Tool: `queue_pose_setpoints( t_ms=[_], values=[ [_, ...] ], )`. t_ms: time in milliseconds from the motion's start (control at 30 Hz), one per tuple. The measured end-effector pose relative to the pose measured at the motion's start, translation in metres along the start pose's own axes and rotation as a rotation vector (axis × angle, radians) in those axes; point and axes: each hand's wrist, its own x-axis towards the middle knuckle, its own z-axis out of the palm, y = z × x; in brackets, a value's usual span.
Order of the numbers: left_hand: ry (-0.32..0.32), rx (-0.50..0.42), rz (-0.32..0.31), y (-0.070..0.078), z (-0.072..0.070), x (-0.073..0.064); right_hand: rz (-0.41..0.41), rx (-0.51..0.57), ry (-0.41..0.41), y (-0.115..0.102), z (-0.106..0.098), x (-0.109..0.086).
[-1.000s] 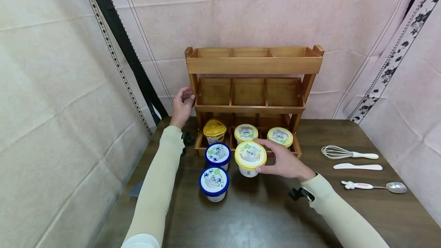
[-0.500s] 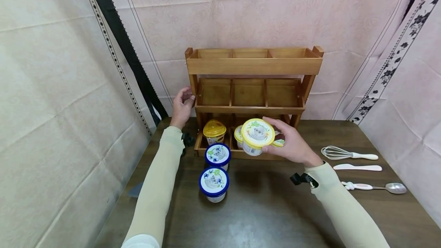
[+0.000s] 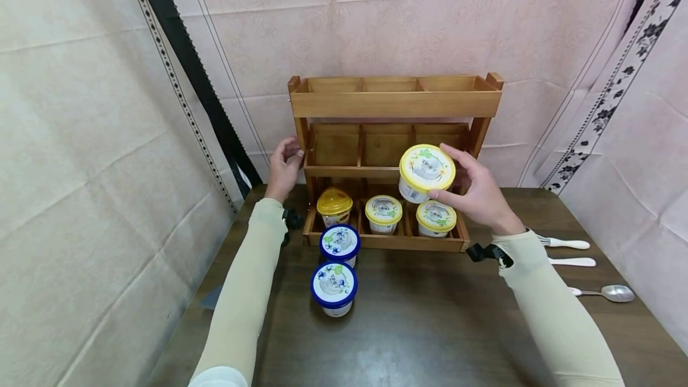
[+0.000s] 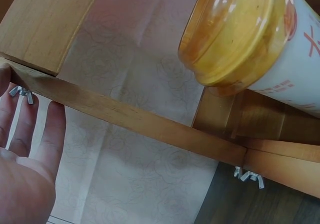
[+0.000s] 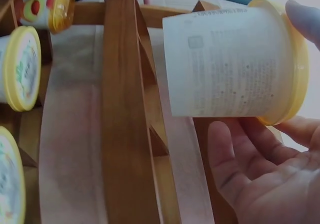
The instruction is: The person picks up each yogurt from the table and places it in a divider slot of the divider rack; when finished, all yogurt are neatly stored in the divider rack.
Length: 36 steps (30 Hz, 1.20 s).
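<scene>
A yellow-lidded tub hangs in the air before the right end of the rack's middle tier. My right hand grips it by the rim, the thumb and fingers on either side of the lid; the right wrist view shows its printed white wall. My left hand holds the left upright of the wooden rack, its fingers by a wing nut in the left wrist view. On the bottom tier stand two yellow-lidded tubs, one in the middle, one at right, and a cup with a domed amber lid.
Two blue-lidded tubs, one behind and one in front, stand on the dark table before the rack. At right lie a whisk, partly behind my arm, a white-handled knife and a spoon. Cloth hangs behind the rack.
My right hand has lifted the yellow-lidded tub off the table, up and to the right, past the bottom tier to the middle tier's height. My left hand stays on the upright.
</scene>
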Motion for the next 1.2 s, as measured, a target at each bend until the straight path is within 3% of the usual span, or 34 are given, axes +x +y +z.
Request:
queue_pose_setpoints(
  t_ms=[500,733,1033,1200],
  values=[
    [-0.002,0.007,-0.015,0.001,-0.001,-0.001,0.037,0.011,0.098,0.017,-0.021,0.035],
    [-0.007,-0.003,-0.02,0.002,-0.001,-0.001,0.076,-0.022,0.115,0.027,-0.024,0.04],
    [0.004,-0.007,-0.014,0.002,0.0,0.001,0.087,0.015,0.153,0.044,-0.025,0.048],
    [0.005,0.002,-0.011,0.001,0.0,0.0,0.138,0.003,0.138,0.052,-0.023,0.051]
  ],
)
